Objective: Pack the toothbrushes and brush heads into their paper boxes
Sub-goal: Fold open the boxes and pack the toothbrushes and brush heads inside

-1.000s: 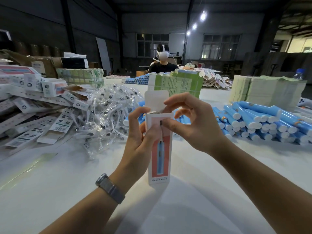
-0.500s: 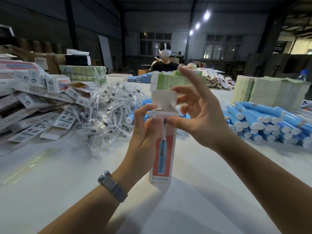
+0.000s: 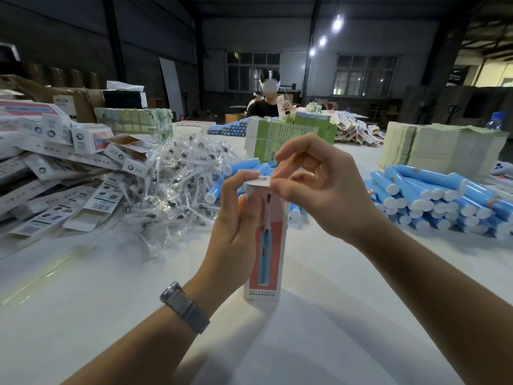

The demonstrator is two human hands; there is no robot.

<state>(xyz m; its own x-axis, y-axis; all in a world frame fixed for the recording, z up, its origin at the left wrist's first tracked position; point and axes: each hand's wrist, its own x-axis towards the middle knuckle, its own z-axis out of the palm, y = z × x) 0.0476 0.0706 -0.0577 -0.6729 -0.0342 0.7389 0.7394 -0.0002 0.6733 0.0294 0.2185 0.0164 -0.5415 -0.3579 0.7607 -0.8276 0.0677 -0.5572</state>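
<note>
Box (image 3: 266, 245) stands upright on the white table (image 3: 83, 315), centre frame, btwn our two hands. We grip its upper left side w/ the left hand (image 3: 236, 218), fingers curled round the edge, thumb up at the top rim. Our right hand (image 3: 322, 187) sits at the box top from the right: thumb and forefinger pinch the top flap (image 3: 259, 182), which lies folded flat over the opening; other fingers arch loosely above. Box front shows a printed blue brush on a red panel. Watch (image 3: 183, 304) on our left wrist.

Behind the left hand, a heap of brush heads (image 3: 172, 184) in clear wrap, well apart from the box. Left of that, flat and made-up cartons (image 3: 55, 168) piled up. Blue toothbrushes (image 3: 433, 198) stacked to the right, near our right forearm; a few more (image 3: 238, 173) lie just behind the hands. Green box stack (image 3: 280, 137) farther back, pale sheet stacks (image 3: 438, 145) at right rear. A person (image 3: 266, 101) sits at the far end of the table.
</note>
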